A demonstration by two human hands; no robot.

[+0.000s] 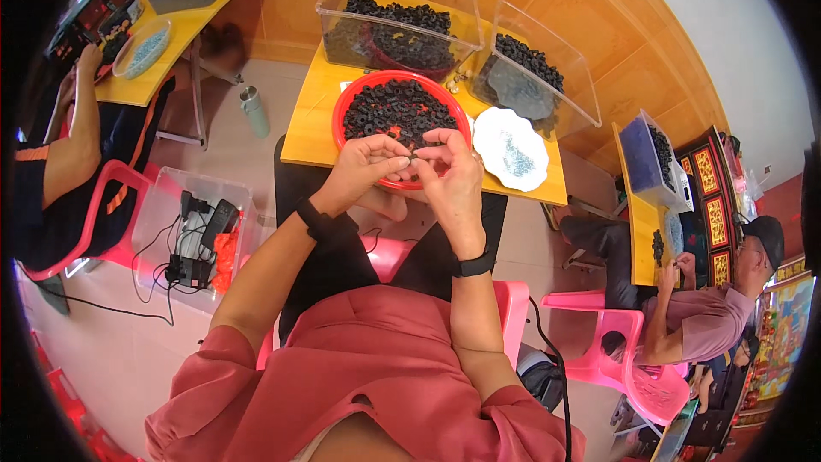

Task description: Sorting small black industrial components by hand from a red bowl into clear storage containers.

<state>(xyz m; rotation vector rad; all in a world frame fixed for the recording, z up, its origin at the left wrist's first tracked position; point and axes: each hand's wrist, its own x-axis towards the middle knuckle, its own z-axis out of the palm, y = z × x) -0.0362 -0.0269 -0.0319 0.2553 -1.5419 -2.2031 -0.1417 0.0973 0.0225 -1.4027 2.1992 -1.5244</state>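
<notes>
Between the two hands, above the near edge of a red plastic basin (338, 114), sits a small dark piece (411, 156); the fingertips cover most of it, so which way it points and how its long axis runs cannot be told. The left hand (374, 164) comes in from the left with thumb and forefinger nearly closed, their tips on the piece and aimed rightward. The right hand (448, 173) meets it from the other side, its thumb and forefinger also brought narrowly together at the piece and pointing left, the back of the hand turned up and outward. Each wrist carries a black band, the left one (317, 219) bulkier than the right one (475, 265). The basin is round and holds a loose layer of short black tubular pieces (395, 105) that lie at mixed angles, red showing through in places. To its right, a white scalloped plate (489, 139) bears a scatter of tiny pale-blue bits (518, 159). Behind stand two clear plastic bins of similar black pieces: the larger (333, 39) has its long side running left to right, the other (578, 105) slants down to the right. All rest on a yellow table (310, 135).
</notes>
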